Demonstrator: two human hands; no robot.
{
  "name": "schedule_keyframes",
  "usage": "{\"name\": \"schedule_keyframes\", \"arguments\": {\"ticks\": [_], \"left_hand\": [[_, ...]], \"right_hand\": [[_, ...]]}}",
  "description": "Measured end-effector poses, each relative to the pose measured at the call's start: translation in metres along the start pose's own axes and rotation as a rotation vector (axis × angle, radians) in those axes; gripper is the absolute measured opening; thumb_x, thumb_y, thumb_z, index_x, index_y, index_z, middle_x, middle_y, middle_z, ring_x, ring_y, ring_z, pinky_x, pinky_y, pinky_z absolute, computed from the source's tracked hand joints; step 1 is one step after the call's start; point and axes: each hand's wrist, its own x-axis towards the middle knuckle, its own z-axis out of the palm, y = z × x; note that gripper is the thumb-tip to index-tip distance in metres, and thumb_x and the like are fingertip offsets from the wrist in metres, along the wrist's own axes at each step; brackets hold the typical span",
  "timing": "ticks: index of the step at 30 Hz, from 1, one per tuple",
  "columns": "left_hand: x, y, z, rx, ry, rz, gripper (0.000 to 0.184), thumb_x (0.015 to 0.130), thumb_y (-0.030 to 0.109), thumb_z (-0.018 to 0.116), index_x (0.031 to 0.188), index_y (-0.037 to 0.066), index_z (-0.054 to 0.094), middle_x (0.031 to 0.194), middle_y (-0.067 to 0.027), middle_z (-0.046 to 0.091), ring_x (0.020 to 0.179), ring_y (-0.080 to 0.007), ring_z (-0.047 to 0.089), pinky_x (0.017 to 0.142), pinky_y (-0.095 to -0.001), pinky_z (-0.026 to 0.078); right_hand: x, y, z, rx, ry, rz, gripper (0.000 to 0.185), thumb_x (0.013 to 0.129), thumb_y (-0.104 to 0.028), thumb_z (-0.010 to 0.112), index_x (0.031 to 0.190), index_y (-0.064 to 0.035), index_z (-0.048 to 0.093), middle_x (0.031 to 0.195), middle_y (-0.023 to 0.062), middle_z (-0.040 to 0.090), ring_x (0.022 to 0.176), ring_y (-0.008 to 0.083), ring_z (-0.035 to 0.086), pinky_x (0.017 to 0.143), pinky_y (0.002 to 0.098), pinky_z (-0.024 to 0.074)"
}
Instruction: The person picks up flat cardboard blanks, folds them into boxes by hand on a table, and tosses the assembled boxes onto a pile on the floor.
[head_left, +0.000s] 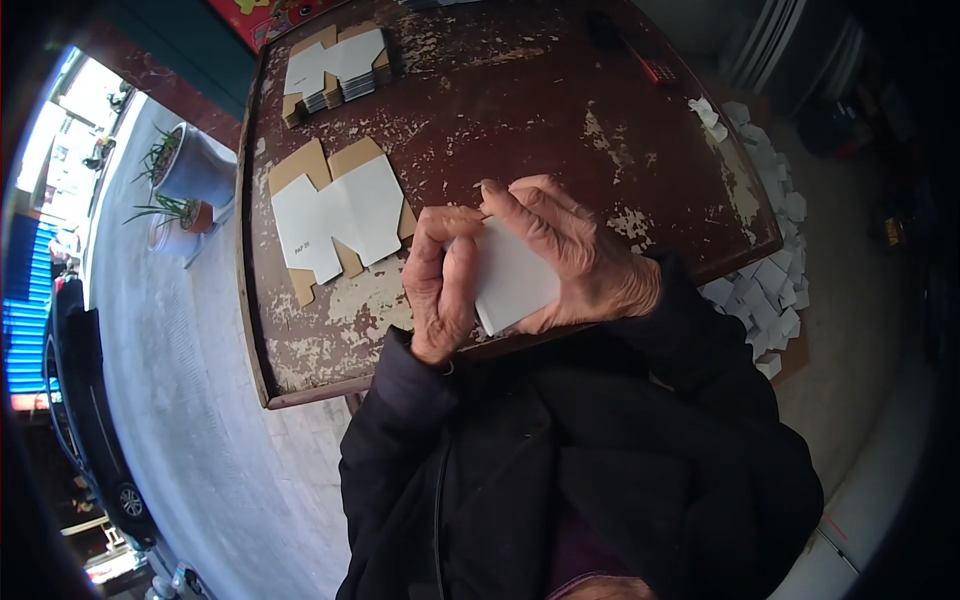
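Between my two hands, above the table's front edge, is a small white cardboard box (517,278). My left hand (443,275) grips its left side, with the fingertips at the top edge. My right hand (575,245) wraps around the right side, its thumb below and its fingers over the top end. The fingers of both hands meet at that end, so whatever they touch there is partly hidden. To the left of my hands lie flat die-cut box blanks (340,220), white with brown flaps.
The worn brown table (480,130) carries a stack of more flat blanks (335,70) at the back left. A dark handled object (655,70) and crumpled white paper (708,117) lie at the right. Beyond the right edge, many folded white boxes (765,290) are heaped. Potted plants (190,165) stand left.
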Motion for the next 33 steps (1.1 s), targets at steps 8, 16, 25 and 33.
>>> {"name": "schedule_keyframes", "arguments": {"ticks": [8, 16, 25, 33], "left_hand": [[-0.002, 0.008, 0.019, -0.132, 0.302, -0.026, 0.021, 0.096, 0.005, 0.043, 0.112, 0.004, 0.056, 0.101, -0.0095, 0.063, 0.088, -0.0141, 0.055, 0.082, -0.0260, 0.043], [-0.005, -0.002, 0.019, -0.060, 0.353, -0.013, 0.030, 0.097, 0.002, 0.041, 0.125, 0.005, 0.051, 0.098, -0.0086, 0.064, 0.083, -0.0135, 0.056, 0.083, -0.0254, 0.045], [-0.022, -0.007, -0.004, 0.280, -0.014, 0.173, 0.070, 0.080, 0.022, 0.068, 0.142, 0.005, 0.039, 0.134, -0.0195, 0.040, 0.119, -0.0323, 0.042, 0.100, -0.0425, 0.038], [-0.023, -0.021, -0.007, 0.354, 0.050, 0.186, 0.071, 0.077, 0.023, 0.071, 0.139, 0.005, 0.044, 0.132, -0.0197, 0.039, 0.120, -0.0349, 0.043, 0.099, -0.0439, 0.040]], "right_hand": [[0.003, 0.001, 0.001, -0.026, 0.010, -0.015, 0.108, 0.050, -0.017, 0.084, 0.144, 0.0042, 0.036, 0.123, 0.0185, 0.053, 0.102, 0.0338, 0.053, 0.087, 0.0436, 0.0480], [0.000, 0.002, 0.005, 0.020, -0.051, 0.043, 0.111, 0.052, -0.023, 0.085, 0.147, 0.0026, 0.033, 0.121, 0.0155, 0.052, 0.101, 0.0303, 0.050, 0.093, 0.0414, 0.0439], [0.011, -0.001, 0.012, -0.027, -0.193, 0.157, 0.103, 0.057, -0.022, 0.081, 0.146, 0.0005, 0.035, 0.123, 0.0137, 0.051, 0.104, 0.0298, 0.049, 0.096, 0.0398, 0.0431], [0.020, 0.004, 0.005, 0.027, -0.333, 0.137, 0.095, 0.062, -0.019, 0.077, 0.147, -0.0030, 0.036, 0.127, 0.0130, 0.050, 0.108, 0.0289, 0.048, 0.096, 0.0394, 0.0437]]}}
